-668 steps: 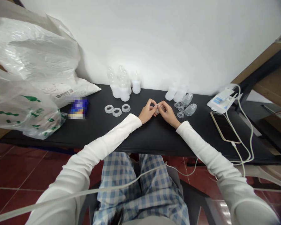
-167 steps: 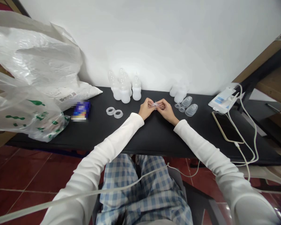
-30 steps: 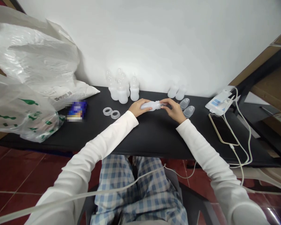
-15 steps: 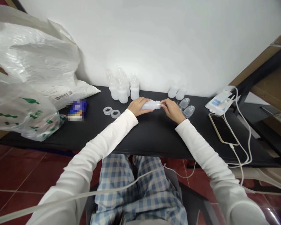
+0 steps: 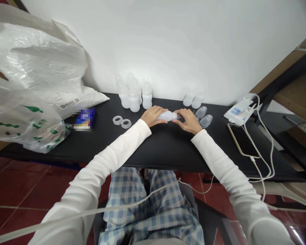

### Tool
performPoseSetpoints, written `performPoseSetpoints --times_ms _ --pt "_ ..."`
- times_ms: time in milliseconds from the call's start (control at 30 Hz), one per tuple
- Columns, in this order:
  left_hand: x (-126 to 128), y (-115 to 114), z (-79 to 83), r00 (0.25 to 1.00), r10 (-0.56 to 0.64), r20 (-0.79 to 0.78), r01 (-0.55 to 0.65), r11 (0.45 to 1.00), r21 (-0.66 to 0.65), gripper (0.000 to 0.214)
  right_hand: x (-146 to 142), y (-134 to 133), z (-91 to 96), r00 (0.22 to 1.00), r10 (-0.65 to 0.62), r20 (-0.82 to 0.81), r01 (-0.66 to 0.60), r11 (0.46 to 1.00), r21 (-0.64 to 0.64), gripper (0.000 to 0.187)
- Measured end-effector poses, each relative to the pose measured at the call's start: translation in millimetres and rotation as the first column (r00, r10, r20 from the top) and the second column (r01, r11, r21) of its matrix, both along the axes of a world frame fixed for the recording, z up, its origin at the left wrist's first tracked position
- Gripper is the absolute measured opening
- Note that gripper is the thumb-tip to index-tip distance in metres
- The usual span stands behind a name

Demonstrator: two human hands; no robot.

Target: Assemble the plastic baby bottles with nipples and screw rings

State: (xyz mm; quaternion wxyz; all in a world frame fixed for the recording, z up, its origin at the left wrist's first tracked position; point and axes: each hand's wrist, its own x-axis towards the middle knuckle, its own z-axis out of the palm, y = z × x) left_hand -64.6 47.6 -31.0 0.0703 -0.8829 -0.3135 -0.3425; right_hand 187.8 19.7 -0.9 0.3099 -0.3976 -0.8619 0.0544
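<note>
A translucent white baby bottle (image 5: 166, 116) lies on its side in the air above the table, its neck towards the right. My left hand (image 5: 154, 116) wraps round its body, closed on it. At the neck end, the thumb and fingers of my right hand (image 5: 186, 120) close round the collar, where a clear nipple partly shows. Two white collar rings (image 5: 121, 122) lie to the left of my left hand. Right of my right hand are clear domed caps (image 5: 206, 121), and behind it two bottle bodies (image 5: 193, 100) stand by the wall.
Several bottles with clear tops (image 5: 134, 95) stand against the wall. White plastic bags (image 5: 38, 68) and a blurred blue packet (image 5: 84, 119) are at the left. A charging phone (image 5: 243, 140), white cables (image 5: 266, 136) and a white-blue packet (image 5: 238, 111) lie at the right.
My right hand has shifted its grip at the bottle's neck; its fingers now spread round the collar rather than pinching beyond it. My left hand and the bottle have moved slightly right.
</note>
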Motion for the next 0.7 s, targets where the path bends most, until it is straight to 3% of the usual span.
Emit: performPoseSetpoints --times_ms 367,600,700 --pt "6.7 -3.2 0.1 0.999 -0.005 -0.044 0.007 0.999 0.037 0.051 0.0 4.0 4.0 1.0 -0.019 0.016 0.022 0.976 -0.216 0.074" --pt "14.7 -6.9 2.4 0.999 0.039 0.009 -0.039 0.999 -0.013 0.03 1.0 1.8 6.9 0.985 -0.042 -0.165 -0.024 0.927 -0.374 0.072" --pt "15.6 -9.0 5.4 0.998 0.053 0.032 -0.053 0.999 -0.014 0.029 -0.1 1.1 8.3 0.99 -0.046 -0.136 -0.004 0.938 -0.346 0.07"
